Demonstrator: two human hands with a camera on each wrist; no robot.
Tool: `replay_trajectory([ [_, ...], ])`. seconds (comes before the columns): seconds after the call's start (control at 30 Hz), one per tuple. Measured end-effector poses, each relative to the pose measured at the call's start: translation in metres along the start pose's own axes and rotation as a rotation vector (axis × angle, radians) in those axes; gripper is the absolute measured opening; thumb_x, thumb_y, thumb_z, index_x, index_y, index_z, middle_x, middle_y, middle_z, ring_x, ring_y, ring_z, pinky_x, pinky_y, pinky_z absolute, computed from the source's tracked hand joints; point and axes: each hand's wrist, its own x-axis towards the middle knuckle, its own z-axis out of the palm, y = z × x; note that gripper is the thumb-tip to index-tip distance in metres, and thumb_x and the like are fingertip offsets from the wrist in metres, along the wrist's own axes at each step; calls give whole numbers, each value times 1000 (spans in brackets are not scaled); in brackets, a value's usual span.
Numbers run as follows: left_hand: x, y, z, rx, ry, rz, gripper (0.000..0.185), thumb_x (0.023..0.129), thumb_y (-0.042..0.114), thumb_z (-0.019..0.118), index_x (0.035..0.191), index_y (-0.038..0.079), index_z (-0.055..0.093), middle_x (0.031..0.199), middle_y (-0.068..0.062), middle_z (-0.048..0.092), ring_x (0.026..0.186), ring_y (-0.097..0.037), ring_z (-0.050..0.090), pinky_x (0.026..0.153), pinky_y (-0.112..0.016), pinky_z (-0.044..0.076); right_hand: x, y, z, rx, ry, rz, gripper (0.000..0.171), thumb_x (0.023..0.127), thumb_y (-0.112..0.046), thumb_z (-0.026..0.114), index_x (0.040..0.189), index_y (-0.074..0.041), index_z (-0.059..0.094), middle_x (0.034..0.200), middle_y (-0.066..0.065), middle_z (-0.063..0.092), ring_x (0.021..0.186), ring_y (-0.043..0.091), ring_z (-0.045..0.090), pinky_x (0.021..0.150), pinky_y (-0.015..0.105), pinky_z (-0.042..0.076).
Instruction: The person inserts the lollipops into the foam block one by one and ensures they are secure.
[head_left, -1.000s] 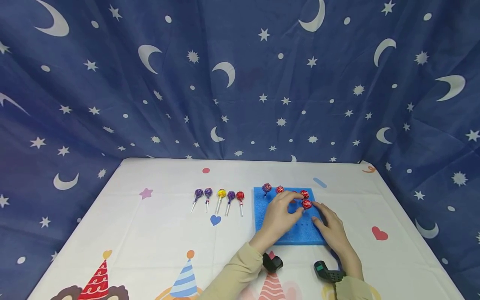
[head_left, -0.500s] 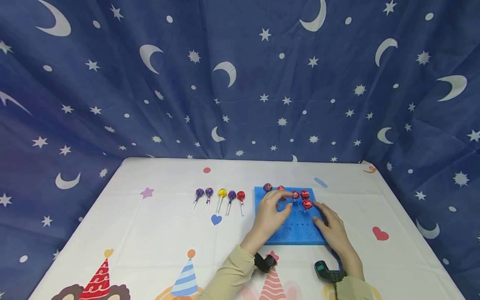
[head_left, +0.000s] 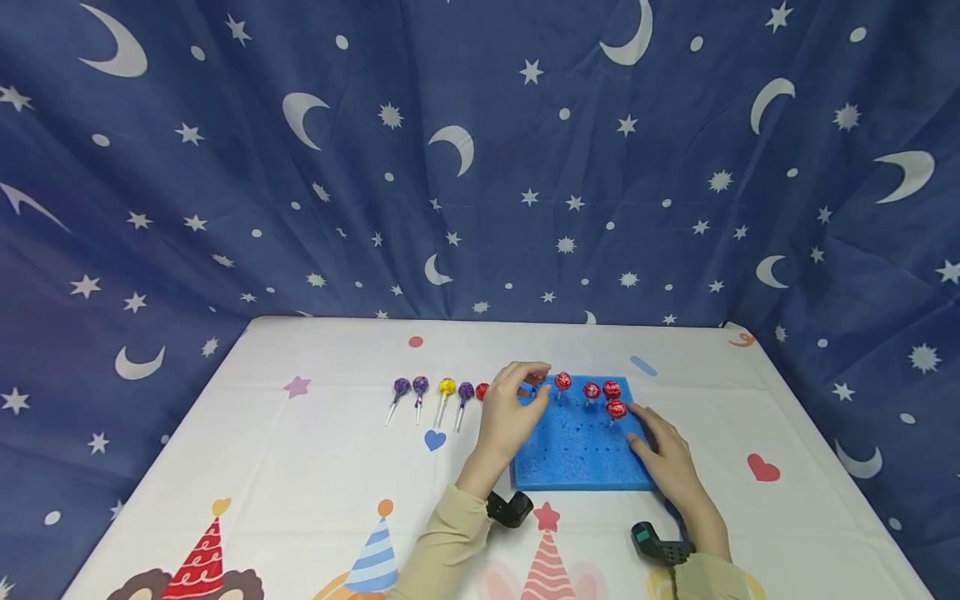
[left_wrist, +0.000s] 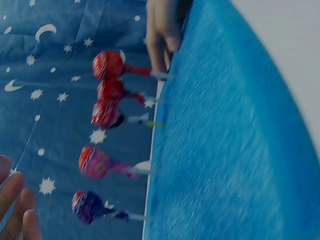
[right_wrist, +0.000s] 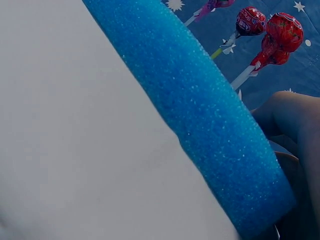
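Lollipops (head_left: 592, 389): standing upright in blue foam block (head_left: 581, 468), numbering five, showing mostly red wrappers and, at the back left, one dark purple. Hanging left hand (head_left: 510, 412) by that dark one, with thumb and fingers wide apart; overlapping it in the head view, yet showing clear of it in the left wrist view. Resting right hand (head_left: 667, 454) against the block's right edge, with thumb and forefinger apart. Also forming a row (head_left: 447, 387) on white tablecloth (head_left: 330, 450), left of the block, with the red one partly covered by left hand.
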Motion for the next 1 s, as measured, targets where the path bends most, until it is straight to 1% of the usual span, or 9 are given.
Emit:
replay_trajectory([
  [0.07,1,-3,-3,5,18,-2,23,86,9,68,109,12,68,103,-3,69,92,-18,64,74,-32,56,0,0,0,1,0,0,54,98,-30,48,149,-17,34,156,24,23,144,49,15,107,76,10],
  [0.23,2,-10,-8,21,39,-16,23,85,8,70,108,11,68,102,-4,70,89,-21,65,72,-33,56,0,0,-1,3,-3,11,54,98,-30,49,149,-17,33,157,23,22,144,50,14,107,76,10],
  [0.43,3,-23,-13,74,64,-41,24,84,8,70,107,12,68,102,-2,70,88,-18,65,72,-30,54,0,0,0,7,0,11,54,98,-29,48,149,-17,33,157,23,22,144,49,14,107,76,10],
  [0.6,2,-34,-18,117,67,-98,23,84,10,71,106,12,69,101,-3,70,88,-20,65,71,-32,54,0,1,2,13,15,-7,54,98,-28,49,148,-16,35,156,24,23,143,49,15,106,76,11],
  [0.73,1,-41,-23,175,62,-150,21,84,11,71,105,13,69,100,-2,70,88,-22,65,69,-25,51,0,2,2,21,18,-19,54,98,-28,50,148,-15,35,156,24,24,143,49,16,106,76,11],
  [0.8,0,-43,-25,204,54,-174,21,84,11,71,104,13,69,99,-2,70,87,-22,65,69,-25,51,0,2,2,21,19,-22,54,98,-28,50,148,-15,35,156,24,25,143,49,16,106,76,11],
  [1.0,-1,-47,-31,293,31,-233,21,83,12,71,104,11,70,96,-6,69,85,-22,63,69,-32,50,-1,1,2,10,19,-22,53,98,-28,50,148,-16,35,156,23,25,143,49,16,107,76,11],
])
